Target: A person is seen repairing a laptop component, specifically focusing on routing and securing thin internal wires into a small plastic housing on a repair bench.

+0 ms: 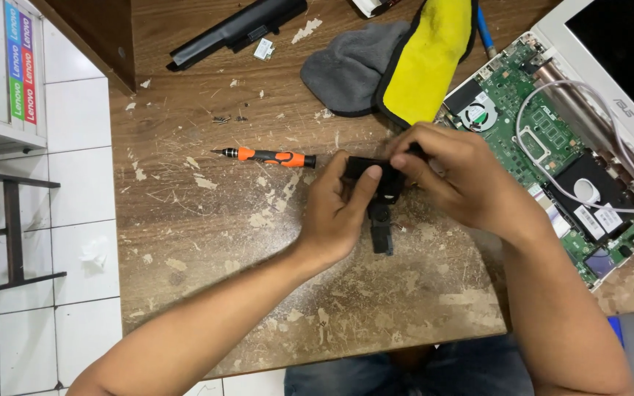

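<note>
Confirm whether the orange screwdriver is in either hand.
No: the orange screwdriver lies on the table, apart from both hands, which hold a black part.

Your left hand [343, 213] and right hand [456, 176] both grip a small black part [380, 205] above the worn tabletop [207, 220]. An orange screwdriver [266, 155] lies just left of it; the opened laptop [552, 139] sits right, cloths [390, 62] beyond.

One screwdriver [266, 156], two cloths [387, 66], one opened laptop [552, 139], two hands [405, 194].
</note>
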